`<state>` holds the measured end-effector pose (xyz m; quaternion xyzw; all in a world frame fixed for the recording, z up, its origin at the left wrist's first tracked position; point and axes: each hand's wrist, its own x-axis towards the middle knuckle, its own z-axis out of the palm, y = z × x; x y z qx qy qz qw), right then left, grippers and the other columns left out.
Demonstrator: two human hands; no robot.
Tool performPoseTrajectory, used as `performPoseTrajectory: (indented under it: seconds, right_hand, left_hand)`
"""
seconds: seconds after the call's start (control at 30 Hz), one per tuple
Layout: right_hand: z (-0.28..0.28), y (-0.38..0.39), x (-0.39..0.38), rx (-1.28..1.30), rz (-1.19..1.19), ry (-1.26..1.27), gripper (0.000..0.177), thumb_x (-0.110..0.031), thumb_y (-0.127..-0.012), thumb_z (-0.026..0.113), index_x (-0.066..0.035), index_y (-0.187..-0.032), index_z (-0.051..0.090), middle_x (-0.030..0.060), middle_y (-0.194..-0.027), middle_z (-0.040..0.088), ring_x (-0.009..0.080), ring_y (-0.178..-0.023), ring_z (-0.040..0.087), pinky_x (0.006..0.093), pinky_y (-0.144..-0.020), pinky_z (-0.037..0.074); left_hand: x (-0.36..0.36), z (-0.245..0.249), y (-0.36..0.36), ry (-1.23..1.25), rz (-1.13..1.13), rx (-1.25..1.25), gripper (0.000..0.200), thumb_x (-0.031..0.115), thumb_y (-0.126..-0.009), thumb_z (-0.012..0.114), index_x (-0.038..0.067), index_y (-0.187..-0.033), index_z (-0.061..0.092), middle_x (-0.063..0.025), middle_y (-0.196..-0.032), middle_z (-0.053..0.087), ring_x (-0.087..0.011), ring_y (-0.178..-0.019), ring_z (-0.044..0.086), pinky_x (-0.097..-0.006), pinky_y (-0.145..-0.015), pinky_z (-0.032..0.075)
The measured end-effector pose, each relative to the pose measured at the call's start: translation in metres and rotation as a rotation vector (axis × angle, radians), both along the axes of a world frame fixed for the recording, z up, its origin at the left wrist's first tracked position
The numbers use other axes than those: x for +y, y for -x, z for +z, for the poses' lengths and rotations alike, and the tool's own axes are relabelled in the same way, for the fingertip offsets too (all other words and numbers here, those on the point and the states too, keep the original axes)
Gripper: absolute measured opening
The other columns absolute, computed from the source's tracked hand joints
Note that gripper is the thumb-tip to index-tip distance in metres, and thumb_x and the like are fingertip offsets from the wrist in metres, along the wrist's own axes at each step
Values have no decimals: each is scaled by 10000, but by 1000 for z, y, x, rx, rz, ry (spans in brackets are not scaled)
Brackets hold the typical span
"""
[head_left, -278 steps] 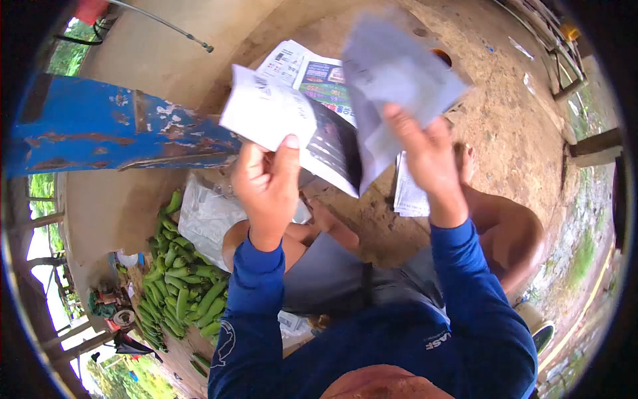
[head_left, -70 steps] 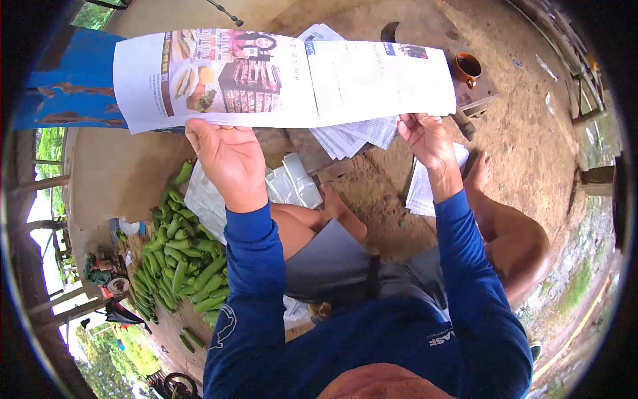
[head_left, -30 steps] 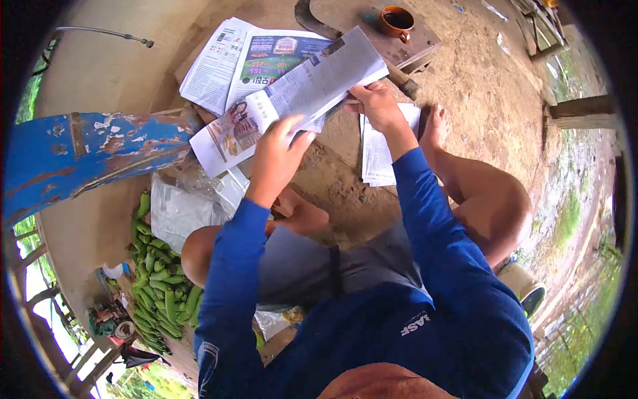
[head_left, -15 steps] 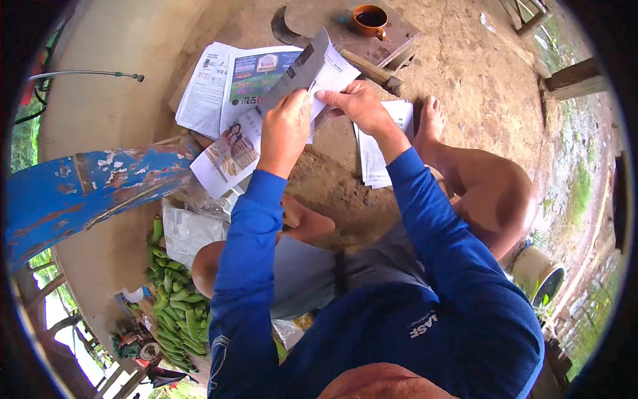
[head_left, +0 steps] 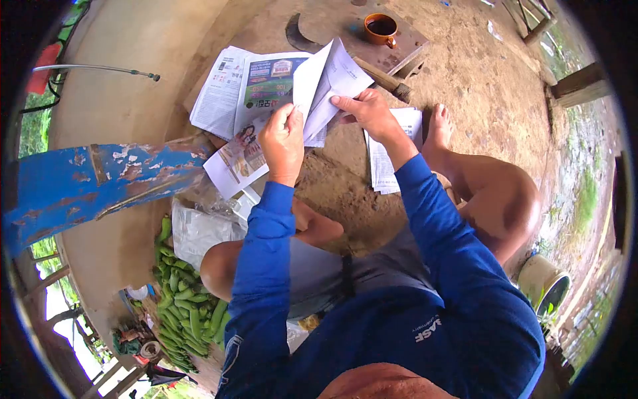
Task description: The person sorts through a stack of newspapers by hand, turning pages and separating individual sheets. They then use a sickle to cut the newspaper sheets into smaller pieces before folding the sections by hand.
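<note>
Between my two hands is a newspaper sheet (head_left: pixel 316 76), bent upward with its pale side showing. My left hand (head_left: pixel 282 143) pinches its lower left part between thumb and fingers. My right hand (head_left: pixel 372 114) grips the right side, thumb on top and the other fingers partly hidden behind the paper. Just beyond my left hand lies a spread newspaper stack (head_left: pixel 219 93) with a colourful printed page. A second newspaper stack (head_left: pixel 381 166) rests on the ground below my right hand, partly covered by my forearm.
An orange-brown cup (head_left: pixel 392 38) of dark liquid stands on a low wooden board (head_left: pixel 415 46). A curved sickle blade (head_left: pixel 297 34) lies beside it. Long green produce (head_left: pixel 189 309) and a clear plastic bag (head_left: pixel 199 233) are at left, below a peeling blue beam (head_left: pixel 106 183). A white bucket (head_left: pixel 535 276) lies at right.
The sheet has been folded or turned so that more of its pale side shows and it opens wider between my hands. Both hands keep their hold. The view has shifted slightly.
</note>
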<state>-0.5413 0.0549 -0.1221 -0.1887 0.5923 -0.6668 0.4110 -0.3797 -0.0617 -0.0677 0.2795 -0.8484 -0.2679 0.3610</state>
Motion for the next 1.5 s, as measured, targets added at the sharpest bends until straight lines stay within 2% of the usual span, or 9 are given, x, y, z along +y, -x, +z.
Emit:
performPoseTrajectory:
  seconds: [0.2,0.3,0.47,0.7,0.93,1.2,1.37,1.43,1.5]
  right_hand:
    - [1,-1,3,-76,-13,3,260,-278,-897,750,-22,-939,735,40,-886,725,115,-751,667,292,-654,560]
    - [-11,-2,2,-109,-35,19,241,-285,-901,746,-56,-971,731,19,-894,726,128,-770,673,306,-687,564]
    - [-21,-1,4,-140,-62,-23,244,-282,-911,734,-81,-1043,692,20,-973,710,129,-836,659,317,-684,561]
    - [-39,-3,9,-260,-156,-32,185,-262,-928,718,-90,-990,693,19,-913,689,125,-801,642,314,-676,566]
    - [-52,-3,10,-299,-148,-50,194,-247,-942,700,-77,-1030,671,19,-955,679,158,-858,648,350,-732,554]
    - [-61,-2,7,-303,-135,-67,274,-292,-930,717,-53,-1046,652,31,-952,683,169,-786,668,313,-677,539]
    - [-38,15,24,9,225,-508,411,-440,-911,700,-30,-903,685,44,-762,665,140,-649,640,282,-601,525]
    - [-22,25,24,301,350,-622,450,-459,-912,680,-12,-866,691,51,-710,648,126,-606,618,282,-575,517]
    - [14,19,18,668,325,-638,456,-440,-931,648,6,-846,692,67,-659,629,117,-566,600,278,-559,505]
  left_hand:
    - [-12,-29,-21,-491,32,387,162,129,-969,651,25,-1088,612,-68,-986,697,-105,-845,640,-269,-684,539]
    - [-19,-29,-38,-594,69,501,217,106,-987,613,49,-1160,494,-79,-1079,657,-116,-896,627,-263,-710,545]
    - [-29,-8,-69,-717,273,675,477,2,-960,564,7,-1385,348,-171,-1256,579,-256,-1123,611,-436,-905,570]
    - [-48,-38,-124,-865,556,997,283,6,-933,585,-19,-1191,472,-169,-1173,618,-286,-1069,653,-410,-891,600]
    - [-52,-74,-155,-924,721,937,250,52,-951,573,-6,-1178,486,-167,-1173,633,-309,-1050,669,-466,-850,598]
    - [-46,-76,-143,-1063,571,976,277,136,-997,584,-8,-1212,486,-172,-1195,624,-331,-1083,652,-527,-930,563]
    - [-34,-55,-124,-1106,470,907,374,222,-1005,601,-22,-1263,484,-198,-1230,610,-339,-1119,634,-516,-967,544]
    - [-24,-33,-109,-1044,433,876,415,240,-1004,604,-40,-1287,486,-226,-1289,581,-358,-1197,593,-518,-1022,505]
    - [-20,-23,-99,-957,380,834,342,209,-986,636,-28,-1218,553,-194,-1176,645,-322,-1089,655,-478,-914,575]
